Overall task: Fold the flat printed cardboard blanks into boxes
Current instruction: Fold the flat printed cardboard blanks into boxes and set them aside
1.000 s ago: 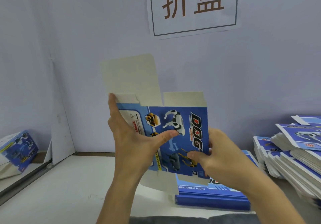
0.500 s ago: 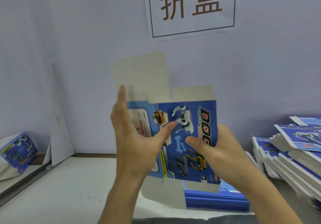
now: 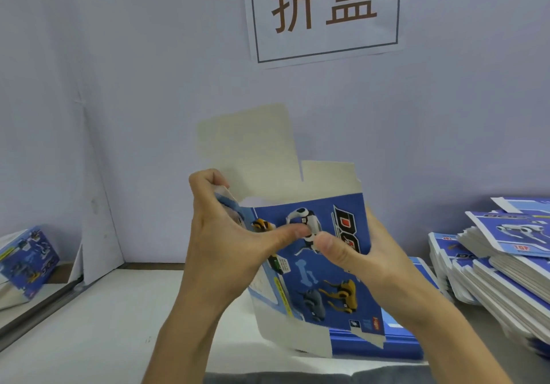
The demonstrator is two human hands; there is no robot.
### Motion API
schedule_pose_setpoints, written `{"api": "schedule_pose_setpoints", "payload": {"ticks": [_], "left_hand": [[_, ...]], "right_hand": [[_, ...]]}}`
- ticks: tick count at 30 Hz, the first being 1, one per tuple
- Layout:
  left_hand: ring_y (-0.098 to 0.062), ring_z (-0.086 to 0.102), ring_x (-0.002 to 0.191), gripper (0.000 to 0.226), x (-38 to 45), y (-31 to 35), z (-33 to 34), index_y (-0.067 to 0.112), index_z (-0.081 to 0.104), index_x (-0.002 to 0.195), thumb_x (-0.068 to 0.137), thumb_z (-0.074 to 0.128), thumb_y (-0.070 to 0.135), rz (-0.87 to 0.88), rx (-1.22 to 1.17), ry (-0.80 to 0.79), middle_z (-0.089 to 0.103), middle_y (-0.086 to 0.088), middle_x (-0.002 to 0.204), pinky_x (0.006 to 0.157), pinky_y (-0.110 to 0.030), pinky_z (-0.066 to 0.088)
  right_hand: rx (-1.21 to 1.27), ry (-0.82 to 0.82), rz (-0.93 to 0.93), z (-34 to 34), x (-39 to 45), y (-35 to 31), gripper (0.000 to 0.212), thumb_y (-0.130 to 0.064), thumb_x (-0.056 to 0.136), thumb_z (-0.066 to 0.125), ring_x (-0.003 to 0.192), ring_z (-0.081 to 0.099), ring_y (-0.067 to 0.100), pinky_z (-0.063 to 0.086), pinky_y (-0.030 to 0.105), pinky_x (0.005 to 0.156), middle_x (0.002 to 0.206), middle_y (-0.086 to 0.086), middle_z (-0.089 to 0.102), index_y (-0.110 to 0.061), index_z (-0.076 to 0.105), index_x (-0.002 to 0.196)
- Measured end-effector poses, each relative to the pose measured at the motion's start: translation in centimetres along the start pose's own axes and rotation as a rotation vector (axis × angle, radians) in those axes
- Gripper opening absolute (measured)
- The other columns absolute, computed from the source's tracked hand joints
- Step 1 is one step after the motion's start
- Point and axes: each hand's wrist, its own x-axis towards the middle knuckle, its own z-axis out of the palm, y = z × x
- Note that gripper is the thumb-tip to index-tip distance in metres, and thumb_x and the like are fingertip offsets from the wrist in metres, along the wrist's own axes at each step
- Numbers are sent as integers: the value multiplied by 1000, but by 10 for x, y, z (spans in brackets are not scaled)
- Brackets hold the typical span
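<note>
The printed blank (image 3: 315,261) is held upright above the bench's (image 3: 98,324) middle. Left hand (image 3: 226,240) and right hand (image 3: 366,252) each grip a side, thumbs on the front, likely squeezing it open into a tube. Spare blanks (image 3: 503,261) are stacked at the right edge, within reach.

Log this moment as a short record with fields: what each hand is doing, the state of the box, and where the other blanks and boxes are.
left hand: left hand grips the box's left edge, thumb pressed on the printed front
right hand: right hand grips the right edge, thumb on the front
box in hand: blue printed box held upright above the table, partly opened, top flaps standing up unfolded
flat blanks: stack of blanks on the right; more blanks lying under the held box
finished box: folded box at far left
</note>
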Motion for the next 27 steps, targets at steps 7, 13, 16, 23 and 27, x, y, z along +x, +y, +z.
{"api": "schedule_pose_setpoints", "payload": {"ticks": [7,13,16,23,27], "left_hand": [[-6,68,66,68,-8,10,9,37,35,113,65,83,29,112,-255,-124,66,17,85,62,-14,54],[-19,62,125,109,-12,2,31,51,25,146,60,92,46,-91,-460,-131,54,3,145,99,-42,55],[-22,62,124,116,-13,-7,38,37,29,150,55,94,49,-148,-429,-107,61,3,138,101,-49,53],[-5,68,110,72,-16,-4,44,26,40,143,81,75,29,8,-403,-56,70,18,119,86,-22,58],[5,61,117,80,-14,-2,43,47,29,146,82,73,28,73,-437,-71,60,32,128,86,-15,54]], "right_hand": [[93,67,-12,-4,2,8,107,-54,60,83,105,70,5,56,15,74,119,-21,69,-49,24,149],[111,247,-86,2,5,10,79,-52,68,86,96,70,-1,54,9,70,106,-20,73,-32,50,135],[87,256,-66,3,4,12,83,-60,69,82,100,67,-6,51,6,72,110,-25,70,-32,47,140],[47,383,-176,4,7,12,97,-34,73,75,93,47,-37,40,-7,63,102,-61,47,-46,18,151],[42,335,-218,3,6,10,83,-33,78,74,111,61,-10,53,8,70,119,-37,61,-54,30,145]]}}
